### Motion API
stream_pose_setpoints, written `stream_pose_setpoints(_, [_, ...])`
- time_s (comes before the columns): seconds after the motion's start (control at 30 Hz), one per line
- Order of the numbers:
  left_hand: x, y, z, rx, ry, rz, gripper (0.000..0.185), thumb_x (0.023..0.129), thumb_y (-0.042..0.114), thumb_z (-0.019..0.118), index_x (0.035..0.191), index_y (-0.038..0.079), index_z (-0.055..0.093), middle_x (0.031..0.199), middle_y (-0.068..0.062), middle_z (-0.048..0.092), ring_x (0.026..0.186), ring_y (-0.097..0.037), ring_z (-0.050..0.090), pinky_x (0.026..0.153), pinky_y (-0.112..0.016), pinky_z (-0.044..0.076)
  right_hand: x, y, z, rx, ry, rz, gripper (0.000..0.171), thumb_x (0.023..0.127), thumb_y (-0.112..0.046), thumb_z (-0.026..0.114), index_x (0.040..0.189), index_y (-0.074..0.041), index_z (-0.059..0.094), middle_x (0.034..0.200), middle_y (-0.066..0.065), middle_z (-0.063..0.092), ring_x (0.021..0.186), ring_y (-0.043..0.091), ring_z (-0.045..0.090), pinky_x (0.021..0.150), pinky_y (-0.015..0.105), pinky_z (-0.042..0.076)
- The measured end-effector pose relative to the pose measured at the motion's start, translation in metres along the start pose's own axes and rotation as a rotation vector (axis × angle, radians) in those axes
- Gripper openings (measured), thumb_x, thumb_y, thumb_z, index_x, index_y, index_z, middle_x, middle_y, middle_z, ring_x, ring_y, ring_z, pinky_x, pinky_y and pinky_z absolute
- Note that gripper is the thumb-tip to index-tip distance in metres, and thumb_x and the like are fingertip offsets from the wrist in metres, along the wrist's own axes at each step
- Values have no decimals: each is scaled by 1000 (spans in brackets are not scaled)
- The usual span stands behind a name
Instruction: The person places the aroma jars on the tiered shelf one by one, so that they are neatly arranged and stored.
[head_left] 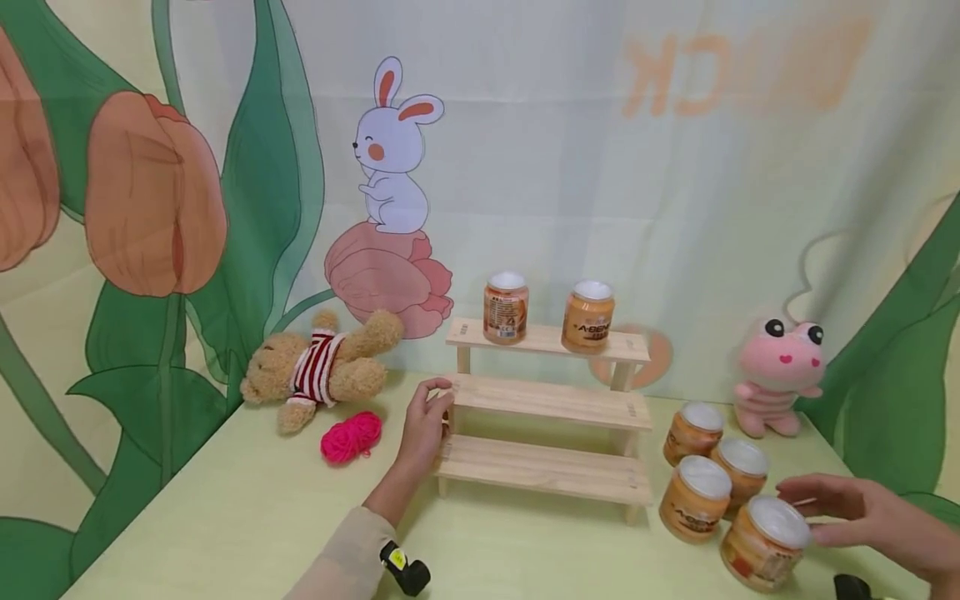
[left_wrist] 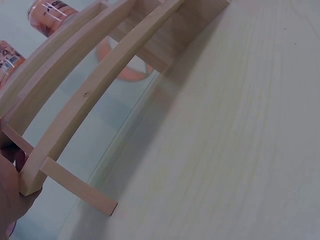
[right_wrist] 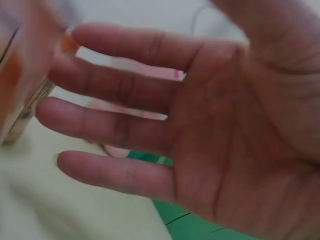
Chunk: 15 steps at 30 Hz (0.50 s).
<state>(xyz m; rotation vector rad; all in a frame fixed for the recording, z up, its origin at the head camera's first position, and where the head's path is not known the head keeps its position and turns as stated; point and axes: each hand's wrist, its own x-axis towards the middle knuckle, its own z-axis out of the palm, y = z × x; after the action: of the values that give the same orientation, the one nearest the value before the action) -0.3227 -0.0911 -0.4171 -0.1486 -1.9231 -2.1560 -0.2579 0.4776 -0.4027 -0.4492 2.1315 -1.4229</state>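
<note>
Frontmost jar upright, long axis vertical

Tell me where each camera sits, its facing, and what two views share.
Head: on the head, facing forward and down at shelf, jars, left hand and right hand.
Left wrist: on that wrist, facing the shelf; part of the left hand shows.
Right wrist: on that wrist, facing the right hand's palm, a blurred jar beyond.
Head and left wrist share the shelf.

Six orange-labelled jars, one three-tier wooden stand, one teddy bear, one pink frog-like plush (two soft toys together), one ball of hot-pink yarn.
</note>
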Motion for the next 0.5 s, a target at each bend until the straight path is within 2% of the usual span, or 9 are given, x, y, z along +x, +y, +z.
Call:
stream_pose_setpoints(0.03, [-1, -1, 1, 0, 0, -1, 25, 100, 4, 52, 123, -5, 51, 70, -5, 54, 67, -27, 47, 57, -30, 41, 0, 3, 0, 19, -23, 0, 43, 103, -6, 48, 130, -38, 60, 127, -14, 61, 112, 6, 59, 88, 38, 52])
stream_pose_setpoints(0.2, [0, -1, 2, -1, -5, 8, 24, 100, 5, 51, 123, -4, 51, 72, -2, 56, 72, -28, 48, 58, -29, 41, 11, 8, 5, 48, -65, -9, 38, 98, -10, 56, 131, -27, 63, 127, 2, 64, 111, 16, 60, 88, 36, 52])
stream_pose_setpoints(0.5, [0, -1, 1, -9, -1, -3, 24, 100, 4, 51, 123, -5, 51, 72, 0, 58, 74, -30, 48, 58, -30, 41, 17, 17, 11, 174, -189, -68, 47, 96, -6, 59, 137, -28, 63, 132, 7, 63, 118, 21, 60, 96, 35, 49])
